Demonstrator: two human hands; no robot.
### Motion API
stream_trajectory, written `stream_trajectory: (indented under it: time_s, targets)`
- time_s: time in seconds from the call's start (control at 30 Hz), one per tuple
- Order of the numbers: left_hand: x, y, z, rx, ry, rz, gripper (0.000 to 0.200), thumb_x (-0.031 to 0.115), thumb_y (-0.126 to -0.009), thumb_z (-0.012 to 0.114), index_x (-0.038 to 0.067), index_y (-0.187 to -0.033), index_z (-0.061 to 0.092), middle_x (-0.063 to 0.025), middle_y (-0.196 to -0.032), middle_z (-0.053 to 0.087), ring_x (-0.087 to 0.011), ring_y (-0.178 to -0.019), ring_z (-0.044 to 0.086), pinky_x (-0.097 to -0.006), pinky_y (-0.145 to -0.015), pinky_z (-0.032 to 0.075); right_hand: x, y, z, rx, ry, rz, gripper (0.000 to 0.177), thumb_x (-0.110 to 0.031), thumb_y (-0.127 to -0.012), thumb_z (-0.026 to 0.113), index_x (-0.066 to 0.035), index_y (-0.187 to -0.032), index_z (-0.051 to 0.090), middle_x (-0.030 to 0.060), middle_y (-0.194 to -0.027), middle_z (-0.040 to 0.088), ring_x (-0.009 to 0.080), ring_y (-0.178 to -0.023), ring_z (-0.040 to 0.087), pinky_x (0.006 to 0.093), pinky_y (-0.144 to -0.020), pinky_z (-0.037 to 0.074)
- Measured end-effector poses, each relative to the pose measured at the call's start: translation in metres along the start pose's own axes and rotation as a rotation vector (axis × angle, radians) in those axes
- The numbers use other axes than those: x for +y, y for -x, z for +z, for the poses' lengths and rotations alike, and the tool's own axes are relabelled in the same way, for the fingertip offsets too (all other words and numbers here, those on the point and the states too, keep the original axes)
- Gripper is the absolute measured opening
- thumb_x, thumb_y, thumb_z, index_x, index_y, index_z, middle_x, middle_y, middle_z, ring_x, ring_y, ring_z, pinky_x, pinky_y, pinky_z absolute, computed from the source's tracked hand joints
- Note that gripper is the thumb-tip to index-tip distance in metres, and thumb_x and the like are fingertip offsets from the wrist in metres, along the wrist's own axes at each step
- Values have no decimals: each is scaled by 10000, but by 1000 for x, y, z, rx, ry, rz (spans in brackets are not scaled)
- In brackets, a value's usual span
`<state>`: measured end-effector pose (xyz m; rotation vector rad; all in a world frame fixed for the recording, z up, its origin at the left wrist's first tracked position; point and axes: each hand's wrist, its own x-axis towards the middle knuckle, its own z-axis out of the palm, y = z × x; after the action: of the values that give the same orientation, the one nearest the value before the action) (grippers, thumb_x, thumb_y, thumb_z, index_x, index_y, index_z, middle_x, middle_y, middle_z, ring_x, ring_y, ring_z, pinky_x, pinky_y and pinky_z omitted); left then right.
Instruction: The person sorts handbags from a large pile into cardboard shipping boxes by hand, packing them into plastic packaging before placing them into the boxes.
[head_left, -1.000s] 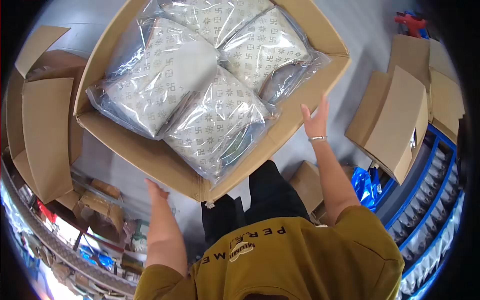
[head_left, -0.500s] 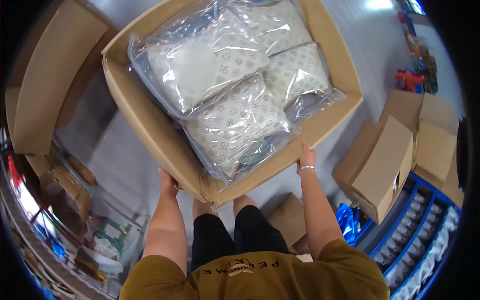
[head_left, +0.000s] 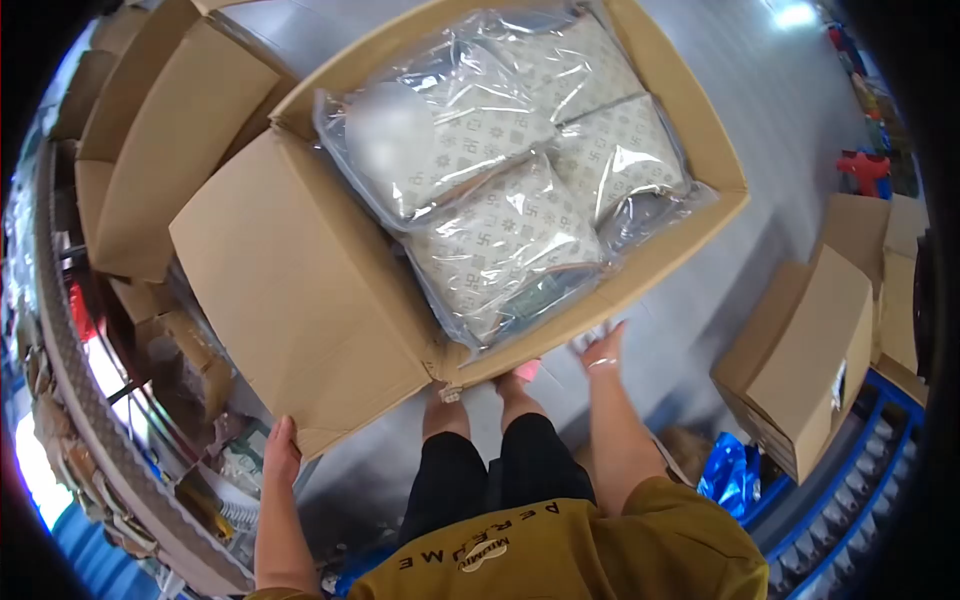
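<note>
A large cardboard box (head_left: 655, 265) stands open in front of me, tilted in this view. Inside lie several patterned cushions (head_left: 505, 225) in clear plastic bags, printed with small grey motifs. The left flap (head_left: 300, 285) of the box is spread outward, and my left hand (head_left: 283, 455) grips its near corner, thumb on top. Just below the near wall, my right hand (head_left: 602, 350) has its thumb and fingers apart. The fingers look pale and blurred close to the box edge, and a bracelet circles the wrist.
More open cardboard boxes stand at the upper left (head_left: 175, 140) and at the right (head_left: 800, 350). Blue racking (head_left: 850, 470) and a shiny blue wrapper (head_left: 730, 472) are at the lower right. A curved metal edge (head_left: 110, 450) runs down the left side.
The left flap has swung outward, with my left hand moving left and down on its corner. My right hand has come off the near rim and dropped slightly below it.
</note>
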<state>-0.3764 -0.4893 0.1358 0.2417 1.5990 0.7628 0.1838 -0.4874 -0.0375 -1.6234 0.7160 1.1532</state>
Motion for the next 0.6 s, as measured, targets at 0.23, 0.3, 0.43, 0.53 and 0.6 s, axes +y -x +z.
stream_trajectory:
  time_s: [0.23,0.3,0.43,0.53,0.6]
  targets:
    - [57,100,89,-25,6,233,459,424,-896,416,76,-1193,458,-81,-1297,423,-218,-1188,405,-372,-978,337,93,17,31,-337,-11,388,762,-701,-777,339,-184,-1336,293,111,-1247,438,341,-1122,420,552,-886,351]
    - [67,112,155,-614,162,346,555,509,-870,407,89,-1230,437,-86,-1312,409,-249,-1212,377,-420,-1010,282,78,12,11,-343,-4,349,743,-687,-787,343,-184,-1332,301,111,-1234,449,344,-1108,431,541,-883,363]
    - [66,60,297,-469,-1362,917,686,440,-760,585,156,-1334,340,-86,-1432,202,-307,-1335,112,-512,-1050,98,33,26,-21,-295,145,323,718,-629,-812,371,-139,-1333,311,129,-1415,135,344,-1197,329,537,-894,364]
    - [22,-16,338,-313,-1701,1083,660,428,-756,592,181,-1321,357,-66,-1420,233,-331,-1318,147,-560,-1028,97,2,6,-36,-15,114,198,742,-614,-813,408,-167,-1373,213,130,-1429,110,357,-1271,232,507,-943,334]
    - [6,-39,348,-285,-1691,1056,639,366,-762,604,169,-1318,357,-92,-1410,246,-336,-1315,151,-564,-1028,82,-39,-36,-42,-28,-13,34,769,-615,-799,444,-186,-1383,187,114,-1440,100,342,-1288,194,466,-970,329]
